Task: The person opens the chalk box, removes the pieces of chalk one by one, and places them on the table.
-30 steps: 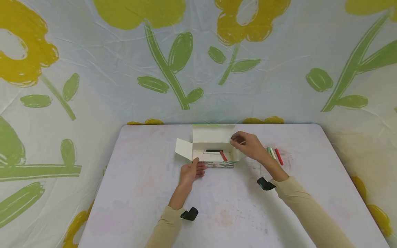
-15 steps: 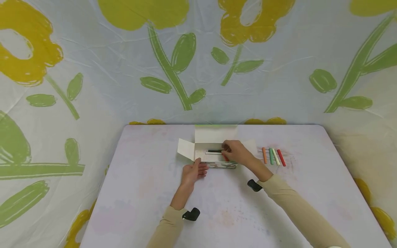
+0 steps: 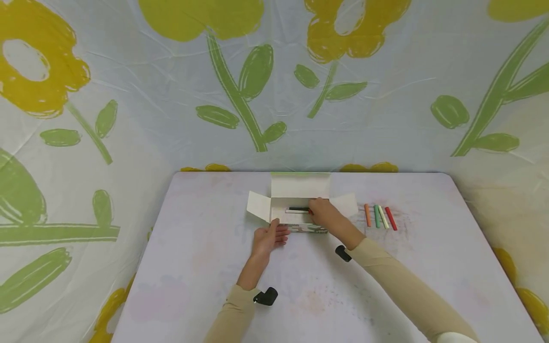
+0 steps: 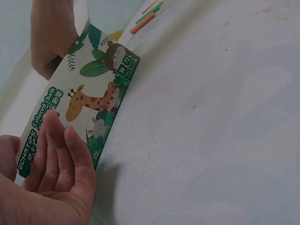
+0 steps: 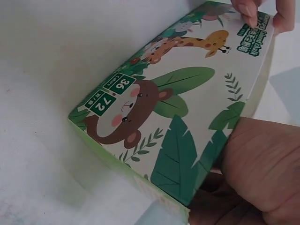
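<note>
Open chalk box [image 3: 306,228] sits toward the far edge of the surface [image 3: 193,238], near its middle. Long lid [image 3: 300,185] laid back; side flaps [image 3: 259,205] spread out left and right.

Your left hand [image 3: 266,240] holds the near wall at its left end: thumb over the rim, fingers along the printed front. The left wrist view shows those fingers fairly straight, covering part of the "Colored chalk" lettering.

Your right hand [image 3: 328,214] reaches over the near rim, into the right end of the box. Its fingers are down behind the wall; you cannot tell from any view whether they grip something. A bit of red chalk [image 3: 310,211] shows right beside them. Left of that, a black stick [image 3: 298,208] and a white stick [image 3: 293,211] lie side by side on the box floor.

Right of the box, on the surface, four loose sticks: orange [image 3: 367,215], then green [image 3: 376,216] and pale [image 3: 383,217] close together, then red [image 3: 391,218]. Flowered cloth [image 3: 171,71] hangs behind.
</note>
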Tool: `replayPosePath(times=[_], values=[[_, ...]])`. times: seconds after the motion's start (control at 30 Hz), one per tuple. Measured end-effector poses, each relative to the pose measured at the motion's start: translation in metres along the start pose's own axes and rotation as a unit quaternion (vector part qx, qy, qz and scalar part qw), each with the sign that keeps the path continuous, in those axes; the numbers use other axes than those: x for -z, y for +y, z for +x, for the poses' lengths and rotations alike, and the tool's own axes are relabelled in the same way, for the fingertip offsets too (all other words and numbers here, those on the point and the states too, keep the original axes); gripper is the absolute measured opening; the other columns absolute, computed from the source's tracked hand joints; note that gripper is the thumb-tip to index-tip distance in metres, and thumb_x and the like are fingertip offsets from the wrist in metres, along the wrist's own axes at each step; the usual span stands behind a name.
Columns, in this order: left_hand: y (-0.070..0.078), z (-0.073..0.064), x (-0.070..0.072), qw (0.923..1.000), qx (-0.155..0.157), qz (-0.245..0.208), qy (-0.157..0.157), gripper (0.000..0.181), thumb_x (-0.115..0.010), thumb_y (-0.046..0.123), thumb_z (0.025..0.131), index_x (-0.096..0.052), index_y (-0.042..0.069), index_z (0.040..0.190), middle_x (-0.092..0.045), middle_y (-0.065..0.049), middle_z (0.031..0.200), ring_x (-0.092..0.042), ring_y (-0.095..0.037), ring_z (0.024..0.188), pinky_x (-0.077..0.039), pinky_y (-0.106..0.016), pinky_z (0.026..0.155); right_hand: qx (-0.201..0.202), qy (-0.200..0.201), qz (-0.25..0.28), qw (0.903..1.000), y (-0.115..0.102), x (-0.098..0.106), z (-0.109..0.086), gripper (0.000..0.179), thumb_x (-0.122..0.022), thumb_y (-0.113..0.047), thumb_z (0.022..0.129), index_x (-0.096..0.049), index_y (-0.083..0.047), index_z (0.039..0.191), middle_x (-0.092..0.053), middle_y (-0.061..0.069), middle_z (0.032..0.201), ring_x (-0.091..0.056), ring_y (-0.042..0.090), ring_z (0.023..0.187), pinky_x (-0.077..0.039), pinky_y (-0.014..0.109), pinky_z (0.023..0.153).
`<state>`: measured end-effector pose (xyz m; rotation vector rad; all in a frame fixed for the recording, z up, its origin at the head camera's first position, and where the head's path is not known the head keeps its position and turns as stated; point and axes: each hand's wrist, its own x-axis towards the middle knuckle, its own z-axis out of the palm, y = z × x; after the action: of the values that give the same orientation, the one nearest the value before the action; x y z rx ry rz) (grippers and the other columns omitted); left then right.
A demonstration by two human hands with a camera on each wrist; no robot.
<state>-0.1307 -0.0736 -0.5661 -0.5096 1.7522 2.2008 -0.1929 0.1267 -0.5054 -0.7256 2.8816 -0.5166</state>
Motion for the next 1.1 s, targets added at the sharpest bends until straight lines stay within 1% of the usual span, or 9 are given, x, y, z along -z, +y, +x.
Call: replayPosePath(times=[0.13,0.23,0.37,0.43,0.53,0.63,0.73,0.9,1.1], values=[[0.000,-0.001,0.000,1.0000,-0.002,0.001,0.000,0.047,-0.057,0.032,0.106,-0.073,-0.012,0.104,-0.077,-0.015,0.090,-0.068,-0.010,0.067,-0.060,-0.024,0.065,0.003,0.008,-0.032,0.9995,-0.001,-0.004,0.002,0.019,-0.067,0.012,0.088,-0.057,0.002,0.076,-0.059,0.014,0.070,-0.057,0.026,0.063,-0.052,0.041,0.060],[0.000,-0.001,0.000,1.0000,-0.001,0.000,0.004,0.046,-0.057,0.032,0.105,-0.073,-0.011,0.103,-0.077,-0.017,0.091,-0.068,-0.009,0.066,-0.059,-0.024,0.065,-0.003,0.019,-0.049,0.9986,-0.004,-0.006,0.004,0.021,-0.068,0.011,0.086,-0.056,0.000,0.073,-0.060,0.015,0.070,-0.061,0.029,0.063,-0.054,0.044,0.058],[-0.001,-0.001,0.000,1.0000,-0.004,0.000,0.004,0.047,-0.058,0.033,0.105,-0.073,-0.012,0.105,-0.076,-0.020,0.095,-0.067,-0.009,0.066,-0.059,-0.023,0.064,-0.010,0.027,-0.053,0.9982,-0.003,-0.009,0.006,0.027,-0.069,0.009,0.086,-0.051,-0.003,0.070,-0.056,0.012,0.067,-0.055,0.026,0.060,-0.050,0.043,0.054],[-0.002,0.000,0.000,1.0000,-0.005,-0.001,0.002,0.048,-0.058,0.033,0.105,-0.072,-0.013,0.106,-0.076,-0.022,0.096,-0.067,-0.009,0.066,-0.058,-0.023,0.064,-0.014,0.020,-0.032,0.9992,-0.001,-0.010,0.007,0.028,-0.069,0.008,0.087,-0.051,-0.004,0.070,-0.052,0.009,0.065,-0.049,0.022,0.060,-0.045,0.039,0.054],[-0.002,0.000,0.000,1.0000,-0.003,-0.002,-0.001,0.048,-0.058,0.033,0.105,-0.072,-0.013,0.106,-0.076,-0.023,0.098,-0.067,-0.008,0.066,-0.058,-0.022,0.064,-0.010,0.009,0.025,0.9996,0.003,-0.008,0.007,0.024,-0.071,0.008,0.087,-0.055,-0.003,0.074,-0.052,0.006,0.067,-0.045,0.017,0.062,-0.040,0.033,0.056],[-0.002,0.000,0.000,1.0000,-0.001,-0.004,-0.001,0.049,-0.058,0.033,0.105,-0.072,-0.013,0.106,-0.075,-0.024,0.099,-0.067,-0.008,0.065,-0.058,-0.023,0.063,-0.002,0.006,0.094,0.9955,0.006,-0.003,0.005,0.012,-0.072,0.005,0.088,-0.063,0.001,0.083,-0.062,0.006,0.072,-0.053,0.015,0.063,-0.047,0.032,0.060],[-0.001,0.000,-0.001,1.0000,-0.002,-0.003,0.001,0.049,-0.058,0.033,0.105,-0.072,-0.013,0.106,-0.075,-0.025,0.100,-0.067,-0.009,0.065,-0.059,-0.023,0.063,0.004,0.009,0.144,0.9896,0.008,0.004,0.000,0.007,-0.073,0.003,0.090,-0.067,0.004,0.094,-0.071,0.010,0.081,-0.064,0.019,0.069,-0.056,0.037,0.067],[-0.001,0.001,-0.001,1.0000,-0.002,-0.002,0.000,0.049,-0.057,0.032,0.105,-0.071,-0.015,0.107,-0.075,-0.026,0.101,-0.067,-0.009,0.066,-0.059,-0.024,0.065,-0.006,0.022,0.185,0.9825,0.014,0.016,-0.006,0.011,-0.071,-0.004,0.095,-0.069,0.005,0.102,-0.074,0.012,0.086,-0.070,0.025,0.079,-0.058,0.044,0.075],[-0.004,0.003,-0.001,1.0000,-0.002,-0.001,-0.003,0.050,-0.057,0.033,0.105,-0.071,-0.015,0.108,-0.075,-0.026,0.100,-0.068,-0.010,0.067,-0.060,-0.025,0.066,-0.022,0.063,0.214,0.9745,0.026,0.029,-0.012,0.016,-0.072,-0.009,0.096,-0.071,0.004,0.106,-0.075,0.013,0.091,-0.071,0.028,0.084,-0.058,0.043,0.076]])
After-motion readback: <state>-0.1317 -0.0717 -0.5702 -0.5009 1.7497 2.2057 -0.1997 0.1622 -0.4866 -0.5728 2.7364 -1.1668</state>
